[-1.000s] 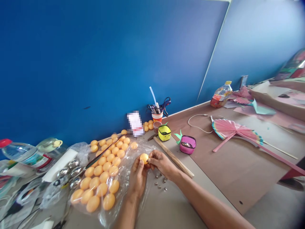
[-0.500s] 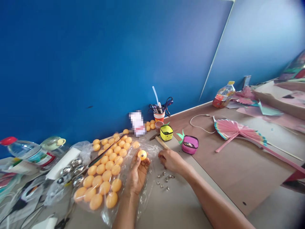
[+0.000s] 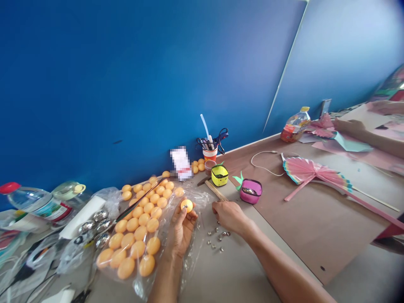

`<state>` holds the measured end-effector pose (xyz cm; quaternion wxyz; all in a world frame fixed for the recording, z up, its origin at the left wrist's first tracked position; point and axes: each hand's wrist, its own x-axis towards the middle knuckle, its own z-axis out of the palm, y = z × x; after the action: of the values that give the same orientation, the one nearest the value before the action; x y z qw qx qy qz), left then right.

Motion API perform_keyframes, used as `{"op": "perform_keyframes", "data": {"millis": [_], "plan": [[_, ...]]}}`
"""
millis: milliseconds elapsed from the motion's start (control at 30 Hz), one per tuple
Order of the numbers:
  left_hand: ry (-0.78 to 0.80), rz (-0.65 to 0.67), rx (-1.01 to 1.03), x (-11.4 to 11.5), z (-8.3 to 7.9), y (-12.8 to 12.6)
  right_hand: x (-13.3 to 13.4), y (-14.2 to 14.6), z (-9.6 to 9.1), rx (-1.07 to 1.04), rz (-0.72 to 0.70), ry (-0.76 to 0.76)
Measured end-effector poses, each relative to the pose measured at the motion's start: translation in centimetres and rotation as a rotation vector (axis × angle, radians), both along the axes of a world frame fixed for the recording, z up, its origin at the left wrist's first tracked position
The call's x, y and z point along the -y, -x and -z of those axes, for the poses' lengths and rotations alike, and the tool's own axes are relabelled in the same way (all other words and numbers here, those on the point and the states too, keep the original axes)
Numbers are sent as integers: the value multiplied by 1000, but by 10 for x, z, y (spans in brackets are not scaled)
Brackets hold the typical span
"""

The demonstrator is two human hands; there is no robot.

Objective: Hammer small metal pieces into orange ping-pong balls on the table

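My left hand (image 3: 181, 229) holds one orange ball (image 3: 187, 205) between its fingertips, just above a clear plastic bag (image 3: 143, 277) spread with several more orange balls (image 3: 139, 235). My right hand (image 3: 229, 215) rests knuckles-up on the table to the right of that ball, fingers curled down over several small silver pieces (image 3: 217, 240). Whether it pinches one of them is hidden.
Wooden sticks (image 3: 216, 190), a yellow box (image 3: 219, 175), a pink box (image 3: 249, 191) and a cup of pens and scissors (image 3: 208, 152) stand behind. A pink paper fan (image 3: 307, 172) lies right. Bottles (image 3: 34, 202) and silver balls (image 3: 94, 223) sit left. Another person's arm (image 3: 362, 130) reaches at far right.
My right hand has left the orange ball and moved right and down to the silver pieces. My left hand keeps the ball, turned slightly toward me.
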<state>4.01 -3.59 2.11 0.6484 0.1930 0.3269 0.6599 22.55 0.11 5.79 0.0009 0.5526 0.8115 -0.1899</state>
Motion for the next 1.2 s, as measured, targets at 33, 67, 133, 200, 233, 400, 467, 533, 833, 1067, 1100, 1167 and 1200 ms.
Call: {"op": "perform_keyframes", "data": {"millis": [33, 67, 133, 200, 233, 400, 467, 533, 833, 1067, 1100, 1167, 1200], "plan": [[1, 1, 3, 0, -1, 0, 0, 0, 0, -4, 1, 8], [3, 4, 5, 0, -2, 0, 0, -1, -1, -7, -2, 19], [6, 5, 5, 1, -3, 0, 1, -2, -3, -11, -14, 39], [3, -4, 2, 0, -3, -1, 3, -3, -6, -7, -33, 56], [1, -8, 2, 0, -3, -1, 4, -3, -7, -3, -41, 60], [-5, -21, 5, 0, -4, -1, 6, -2, -6, 10, -62, 74], [-9, -19, 4, 0, -4, -1, 5, -1, -3, -42, -49, 79], [-8, -11, 7, 0, -4, 0, 2, -1, 1, -120, -29, 62], [7, -4, 33, 0, -4, 0, 0, 6, 4, -615, 126, 79], [-25, 5, 11, 2, -7, -2, 2, 16, 3, -1104, 193, 398], [-33, 9, 5, 2, -7, -2, 2, 18, 3, -1197, 181, 459], [-50, 12, -4, 2, -7, -2, 3, 21, 3, -1367, 172, 566], [-57, 15, -6, 2, -7, -2, 4, 23, 3, -1442, 182, 614]]}}
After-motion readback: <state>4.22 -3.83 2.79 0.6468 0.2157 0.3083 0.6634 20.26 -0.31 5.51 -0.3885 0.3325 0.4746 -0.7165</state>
